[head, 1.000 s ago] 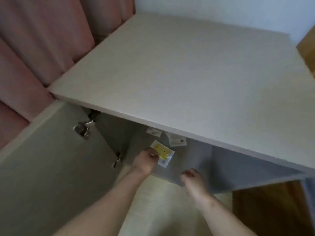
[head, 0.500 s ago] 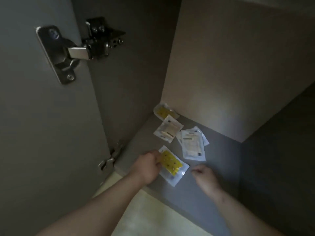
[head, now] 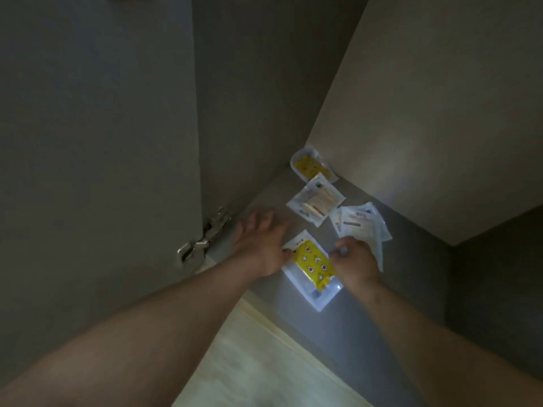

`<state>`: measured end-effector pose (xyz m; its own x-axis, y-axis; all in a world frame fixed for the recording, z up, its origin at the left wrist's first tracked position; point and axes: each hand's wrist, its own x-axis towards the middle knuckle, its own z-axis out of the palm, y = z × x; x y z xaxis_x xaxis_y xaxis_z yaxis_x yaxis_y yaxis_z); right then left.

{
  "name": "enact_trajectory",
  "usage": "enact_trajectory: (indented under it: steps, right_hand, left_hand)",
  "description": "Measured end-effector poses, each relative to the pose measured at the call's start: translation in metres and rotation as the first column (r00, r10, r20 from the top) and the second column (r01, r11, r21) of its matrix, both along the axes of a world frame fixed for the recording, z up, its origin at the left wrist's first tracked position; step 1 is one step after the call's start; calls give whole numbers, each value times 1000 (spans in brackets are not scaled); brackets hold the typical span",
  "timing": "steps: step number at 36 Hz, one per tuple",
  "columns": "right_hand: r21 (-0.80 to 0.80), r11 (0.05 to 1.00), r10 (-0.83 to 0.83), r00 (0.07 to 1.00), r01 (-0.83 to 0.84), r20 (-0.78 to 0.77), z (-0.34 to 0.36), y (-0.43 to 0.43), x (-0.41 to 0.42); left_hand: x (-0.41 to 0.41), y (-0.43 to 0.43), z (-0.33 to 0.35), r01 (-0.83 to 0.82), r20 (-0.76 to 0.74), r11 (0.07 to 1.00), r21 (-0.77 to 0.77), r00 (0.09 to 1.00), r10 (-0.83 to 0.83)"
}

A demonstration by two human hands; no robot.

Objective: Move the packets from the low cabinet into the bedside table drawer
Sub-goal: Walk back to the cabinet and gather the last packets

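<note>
left hand (head: 261, 248), fingers spread wide, touches the flat yellow-and-clear plastic packet (head: 313, 267); right hand (head: 357, 261) curls fingers at its opposite edge, grip unclear.

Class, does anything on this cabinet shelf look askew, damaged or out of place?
Nothing looks damaged or spilled. The packets lie scattered at odd angles: the white ones overlap in a loose fan; the far yellow packet sits in the back corner.
</note>
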<state>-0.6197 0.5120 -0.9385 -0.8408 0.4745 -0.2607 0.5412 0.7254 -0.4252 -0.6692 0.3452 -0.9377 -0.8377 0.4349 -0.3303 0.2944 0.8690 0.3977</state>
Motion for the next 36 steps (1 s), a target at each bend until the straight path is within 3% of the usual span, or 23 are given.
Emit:
enact_trajectory:
  steps: [4, 9, 22, 24, 27, 36]
  right_hand:
    - [102, 993, 62, 998, -63, 16, -12, -6, -12]
    - [190, 976, 114, 993, -107, -27, -18, -11, -39]
    - [294, 921, 239, 966, -256, 95, -6, -7, -118]
    - [251, 918, 279, 950, -306, 138, -12, -6, -129]
    - [101, 966, 221, 965, -237, 143, -22, -1, -139]
    - [216, 928, 228, 921, -303, 315, -28, -3, -152]
  left_hand:
    - [2, -18, -15, -25, 84, 999, -40, 996, 29]
    - [6, -32, -29, 84, 8, 983, -162, 996, -84]
    - [3, -28, -24, 109, 104, 989, -100, 990, -99]
    - [3, -30, -25, 112, 117, 988, -109, 988, -99]
    - [5, -31, -26, 115, 118, 984, -136, 988, -99]
    - [6, -32, -24, 115, 144, 981, -158, 985, -93]
